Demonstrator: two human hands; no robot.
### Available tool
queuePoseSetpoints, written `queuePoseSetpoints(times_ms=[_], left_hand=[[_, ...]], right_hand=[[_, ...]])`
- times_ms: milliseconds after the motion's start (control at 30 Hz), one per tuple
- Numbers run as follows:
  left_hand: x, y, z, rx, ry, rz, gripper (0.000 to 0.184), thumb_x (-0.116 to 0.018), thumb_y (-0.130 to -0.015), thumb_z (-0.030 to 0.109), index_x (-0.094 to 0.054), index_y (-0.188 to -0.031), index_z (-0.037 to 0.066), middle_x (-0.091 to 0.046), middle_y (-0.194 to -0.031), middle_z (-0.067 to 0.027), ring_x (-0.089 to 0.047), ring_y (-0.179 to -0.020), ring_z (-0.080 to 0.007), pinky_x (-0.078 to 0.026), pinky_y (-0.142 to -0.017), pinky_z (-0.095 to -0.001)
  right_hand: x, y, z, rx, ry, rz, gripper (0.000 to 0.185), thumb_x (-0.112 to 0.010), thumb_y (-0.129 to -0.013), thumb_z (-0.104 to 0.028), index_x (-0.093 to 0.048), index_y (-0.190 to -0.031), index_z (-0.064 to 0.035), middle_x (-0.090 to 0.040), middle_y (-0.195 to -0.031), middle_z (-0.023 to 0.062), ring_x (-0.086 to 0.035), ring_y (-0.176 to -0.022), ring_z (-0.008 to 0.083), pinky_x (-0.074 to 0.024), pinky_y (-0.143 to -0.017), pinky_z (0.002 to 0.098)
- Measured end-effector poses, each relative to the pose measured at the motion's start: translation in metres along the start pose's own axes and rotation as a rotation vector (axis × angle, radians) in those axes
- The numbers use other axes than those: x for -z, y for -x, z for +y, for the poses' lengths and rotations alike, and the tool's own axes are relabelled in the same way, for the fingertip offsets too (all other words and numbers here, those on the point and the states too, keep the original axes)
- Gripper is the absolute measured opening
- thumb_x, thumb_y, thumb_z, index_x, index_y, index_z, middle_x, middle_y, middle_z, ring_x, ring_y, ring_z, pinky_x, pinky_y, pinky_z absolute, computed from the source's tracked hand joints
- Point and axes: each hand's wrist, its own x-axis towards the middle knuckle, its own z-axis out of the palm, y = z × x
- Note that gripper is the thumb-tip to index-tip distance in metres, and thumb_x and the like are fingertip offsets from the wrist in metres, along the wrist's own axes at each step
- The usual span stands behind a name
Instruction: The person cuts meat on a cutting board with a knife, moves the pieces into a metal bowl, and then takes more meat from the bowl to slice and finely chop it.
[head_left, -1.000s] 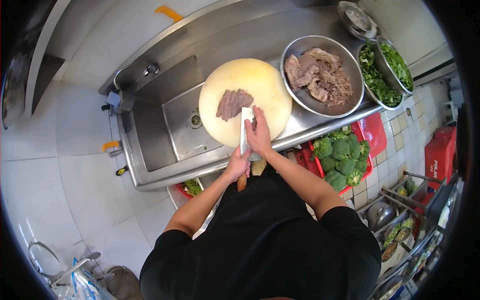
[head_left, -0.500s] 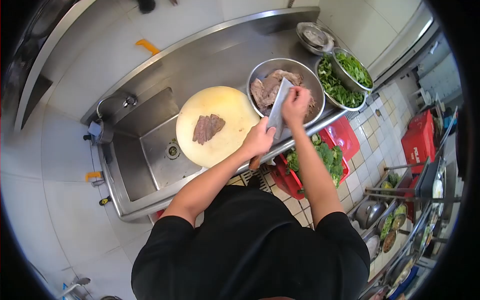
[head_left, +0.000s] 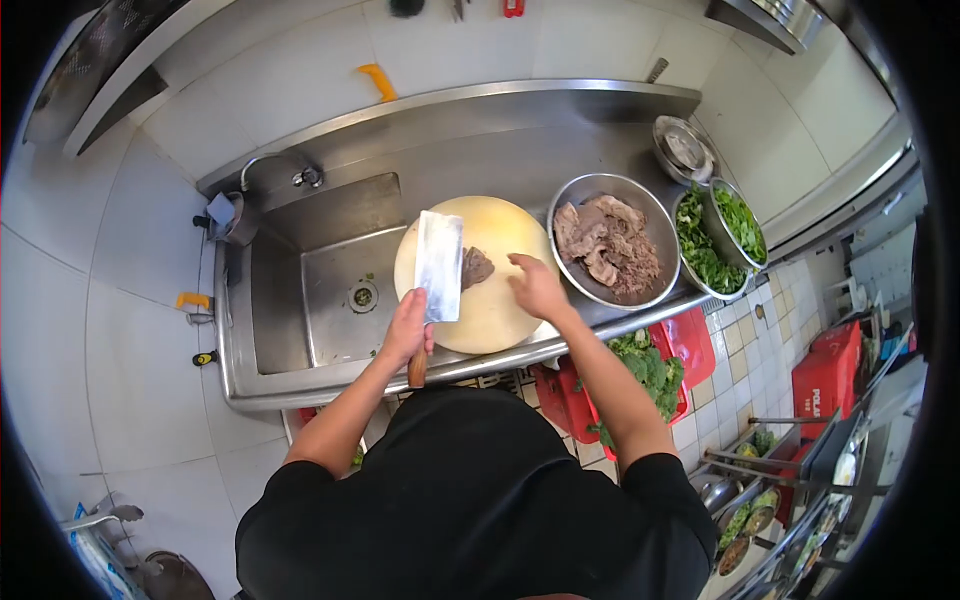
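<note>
My left hand [head_left: 407,328] is closed round the wooden handle of a cleaver [head_left: 439,262], its broad blade held over the left part of the round cutting board [head_left: 500,325]. Sliced meat [head_left: 477,268] lies on the board, partly hidden behind the blade. Over the board's right side, my right hand [head_left: 538,287] has its fingers apart and holds nothing. Just right of the board stands a metal bowl [head_left: 665,285] with cooked meat [head_left: 612,245], some in large pieces and some cut fine.
A sink basin [head_left: 335,285] with a faucet [head_left: 308,177] lies left of the board. Bowls of leafy greens [head_left: 740,225] stand at the counter's right end. Below the counter edge are broccoli [head_left: 655,375] in a red basket and a shelf rack at lower right.
Both hands have moved left from the meat bowl back to the board. The cleaver has come along in my left hand, and my right hand has come away from the blade and opened.
</note>
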Motion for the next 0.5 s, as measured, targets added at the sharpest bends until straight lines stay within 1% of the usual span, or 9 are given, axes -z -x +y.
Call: queuePoseSetpoints(times_ms=[67, 100, 200, 300, 400, 500], left_hand=[[0.023, 0.007, -0.006, 0.047, 0.046, 0.058, 0.048, -0.039, -0.113, 0.057, -0.053, -0.124, 0.012, -0.05, -0.062, -0.0028, -0.049, -0.043, -0.0136, -0.044, -0.039, -0.0296], [0.031, 0.011, -0.007, 0.062, 0.039, 0.091, 0.047, -0.038, -0.113, 0.055, -0.052, -0.125, 0.012, -0.051, -0.063, -0.0036, -0.05, -0.043, -0.0145, -0.044, -0.039, -0.0303], [0.055, 0.028, -0.011, 0.053, 0.085, 0.114, 0.043, -0.044, -0.114, 0.049, -0.052, -0.117, 0.008, -0.051, -0.067, -0.0026, -0.049, -0.045, -0.0119, -0.044, -0.038, -0.0295], [0.076, 0.038, -0.018, 0.067, 0.029, 0.123, 0.04, -0.048, -0.113, 0.045, -0.053, -0.119, 0.005, -0.052, -0.07, -0.003, -0.048, -0.046, -0.0115, -0.044, -0.038, -0.0292], [0.091, 0.036, -0.028, 0.071, 0.007, 0.119, 0.039, -0.053, -0.112, 0.042, -0.054, -0.12, 0.004, -0.053, -0.069, -0.0034, -0.049, -0.045, -0.0119, -0.043, -0.038, -0.0297], [0.105, 0.033, -0.03, 0.131, -0.089, 0.056, 0.04, -0.056, -0.11, 0.043, -0.055, -0.12, 0.004, -0.054, -0.067, -0.0041, -0.051, -0.043, -0.0128, -0.043, -0.039, -0.0307]], right_hand=[[-0.056, -0.02, -0.004, 0.031, 0.014, 0.077, 0.053, -0.072, -0.092, -0.017, -0.06, -0.141, -0.0031, -0.063, -0.143, 0.02, -0.057, -0.134, 0.0403, -0.0433, -0.117, 0.0454], [-0.069, -0.028, -0.013, -0.021, 0.07, 0.047, 0.053, -0.076, -0.09, -0.02, -0.062, -0.139, -0.0035, -0.065, -0.139, 0.0193, -0.058, -0.131, 0.0396, -0.0448, -0.114, 0.0464], [-0.087, -0.032, -0.025, -0.174, 0.149, 0.052, 0.054, -0.082, -0.085, -0.025, -0.065, -0.132, -0.0033, -0.068, -0.128, 0.0183, -0.061, -0.121, 0.0379, -0.0479, -0.106, 0.0481], [-0.098, -0.019, -0.029, -0.146, 0.241, 0.232, 0.047, -0.088, -0.079, -0.024, -0.069, -0.115, 0.0005, -0.07, -0.116, 0.0155, -0.063, -0.114, 0.0375, -0.05, -0.1, 0.0479], [-0.098, -0.015, -0.027, -0.144, 0.26, 0.287, 0.036, -0.086, -0.082, -0.018, -0.07, -0.109, -0.0014, -0.071, -0.106, 0.0174, -0.066, -0.103, 0.037, -0.053, -0.092, 0.047], [-0.095, -0.008, -0.025, -0.131, 0.075, 0.256, 0.033, -0.085, -0.084, -0.014, -0.069, -0.109, -0.0007, -0.071, -0.094, 0.014, -0.068, -0.087, 0.0292, -0.0556, -0.082, 0.041]])
